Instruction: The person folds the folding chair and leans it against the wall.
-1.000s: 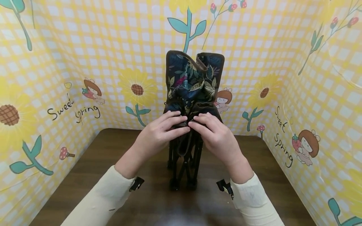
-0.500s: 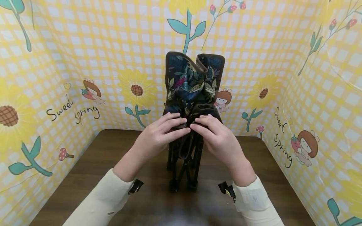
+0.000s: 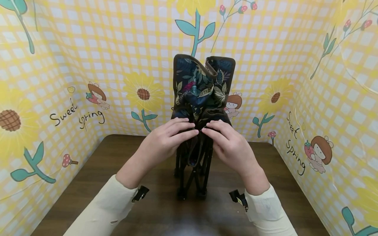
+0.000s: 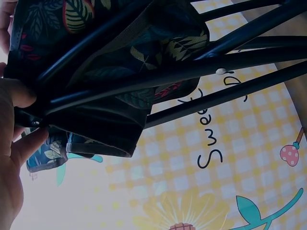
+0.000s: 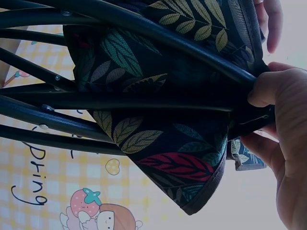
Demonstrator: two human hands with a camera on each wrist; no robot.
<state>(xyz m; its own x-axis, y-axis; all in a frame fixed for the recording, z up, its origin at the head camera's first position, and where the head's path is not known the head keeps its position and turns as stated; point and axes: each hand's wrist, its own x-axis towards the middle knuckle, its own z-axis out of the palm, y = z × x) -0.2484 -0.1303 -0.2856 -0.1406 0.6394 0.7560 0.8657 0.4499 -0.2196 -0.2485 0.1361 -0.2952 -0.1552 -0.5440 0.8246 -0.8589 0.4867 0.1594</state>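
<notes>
A small folding chair (image 3: 195, 88) stands upright, mostly folded, in the middle of the table. Dark fabric with a leaf print covers its back and hangs creased from the seat; its thin black legs (image 3: 193, 183) cross beneath. My left hand (image 3: 165, 139) grips the seat frame's near left corner, its thumb and fingers around a joint of the black tubes (image 4: 129, 81). The right hand (image 3: 231, 144) holds the opposite near corner the same way, thumb against the tube end (image 5: 240, 86). In the head view the two hands' fingertips nearly meet over the seat.
Under the chair is a dark brown wooden table (image 3: 118, 209). A yellow checked cloth (image 3: 141, 39) with sunflowers and cartoon figures hangs along the back and both sides. Black clips (image 3: 140, 194) show at the sleeve cuffs (image 3: 125, 183).
The right hand has shifted slightly to the right, and a small gap shows between the two hands' fingertips. The front legs stand a touch further apart. Both grips stay the same.
</notes>
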